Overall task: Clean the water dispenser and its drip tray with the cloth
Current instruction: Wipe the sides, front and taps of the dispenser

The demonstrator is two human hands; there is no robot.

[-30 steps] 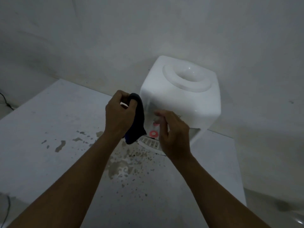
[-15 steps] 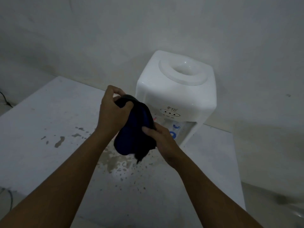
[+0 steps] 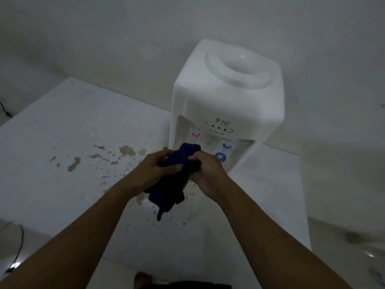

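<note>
Dark blue cloth [image 3: 173,180] bunched between both hands, just in front of white plastic tabletop water dispenser [image 3: 227,101] standing on pale, stained bench [image 3: 62,126]. Left hand [image 3: 155,171] curled round cloth's upper left side; right hand [image 3: 205,174] pinching its top at right, fingers [image 3: 194,158] closed tight on fabric. Cloth's long axis hanging from 12 down to 6 o'clock, loose tail dangling below wrists.

Dispenser lying at 12 to 1 o'clock from fingers, tap recess just beyond cloth's upper end; right hand nearer to blue tap [image 3: 220,156], left nearer to red tap [image 3: 196,134]. Drip tray hidden behind hands and cloth, so place not confirmed. Probably regripping cloth ahead of wiping forward into recess.

Readable on front panel: "TD" logo [image 3: 223,122] above oval with three dark dots; smaller lettering beneath too small to read.
</note>
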